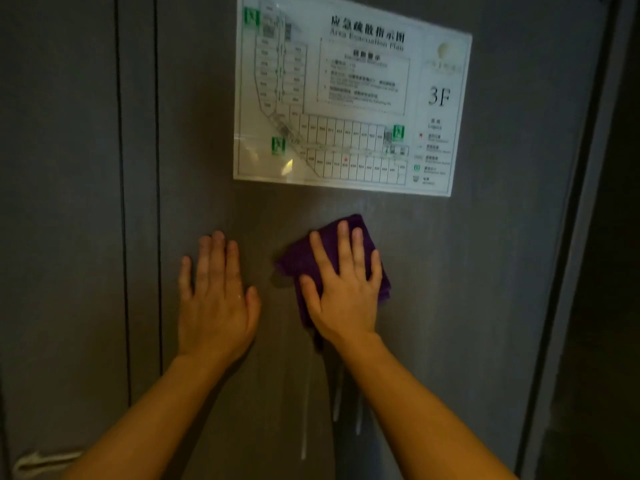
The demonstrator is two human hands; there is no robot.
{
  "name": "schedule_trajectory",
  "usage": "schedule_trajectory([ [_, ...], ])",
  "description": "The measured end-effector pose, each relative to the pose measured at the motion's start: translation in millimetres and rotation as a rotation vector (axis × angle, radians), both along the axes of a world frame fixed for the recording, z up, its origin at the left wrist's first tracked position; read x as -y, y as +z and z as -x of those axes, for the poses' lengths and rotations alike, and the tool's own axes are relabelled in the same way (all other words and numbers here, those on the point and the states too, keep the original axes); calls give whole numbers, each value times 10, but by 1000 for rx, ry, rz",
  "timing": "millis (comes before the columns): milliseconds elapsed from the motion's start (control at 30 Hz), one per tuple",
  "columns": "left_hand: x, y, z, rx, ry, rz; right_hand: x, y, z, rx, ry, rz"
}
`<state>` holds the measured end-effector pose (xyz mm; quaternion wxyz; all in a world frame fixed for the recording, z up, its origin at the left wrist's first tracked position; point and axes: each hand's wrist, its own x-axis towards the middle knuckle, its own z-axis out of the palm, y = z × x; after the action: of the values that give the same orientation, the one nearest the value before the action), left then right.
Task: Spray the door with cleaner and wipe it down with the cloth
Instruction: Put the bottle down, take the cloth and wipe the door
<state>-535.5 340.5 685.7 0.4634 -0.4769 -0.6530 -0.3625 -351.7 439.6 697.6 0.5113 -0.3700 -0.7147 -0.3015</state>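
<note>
Pressing flat on the grey door (467, 271) with both hands, near the middle of the frame. Right hand (346, 292) spread wide on top of a purple cloth (301, 258), fingers straight, pushing the folded cloth against the door; cloth corners poking out above the fingertips and at both sides of the palm. Left hand (216, 299) just beside it, to the left, open and empty, palm flat on the bare door, not touching the cloth. Both bare arms reaching up from the bottom of the frame.

Hanging right above the cloth, in the upper middle of the frame, a shiny evacuation plan sign (349, 95) with a floor map, green exit marks and "3F" on its right side. Wet drip streaks (304, 427) running down the door below the right hand. Two thin dark grooves (121, 202) running up and down at the left of the frame. Something pale at the bottom left corner, too dim to tell.
</note>
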Motion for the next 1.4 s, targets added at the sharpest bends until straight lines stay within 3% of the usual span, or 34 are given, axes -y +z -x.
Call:
schedule_trajectory([
  [400, 69, -425, 59, -76, 14, 115, -147, -792, -262, -180, -83, 130],
  [600, 55, -530, 107, -122, 22, 108, -52, -1197, -378, -236, -5, 244],
  [700, 52, -636, 151, -143, 2, 109, 105, -1257, -372, -405, 126, 344],
  [800, 37, -762, 201, -156, -11, 104, 288, -1070, -239, -554, 210, 299],
  [933, 27, -897, 254, -158, -26, 97, 443, -573, 196, -452, 174, 171],
  [1067, 18, -956, 286, -163, -60, 70, 461, -349, 618, -272, 42, 177],
  [1400, -35, -1070, 297, -149, -107, 11, 327, -1350, 599, -221, -40, 166],
])
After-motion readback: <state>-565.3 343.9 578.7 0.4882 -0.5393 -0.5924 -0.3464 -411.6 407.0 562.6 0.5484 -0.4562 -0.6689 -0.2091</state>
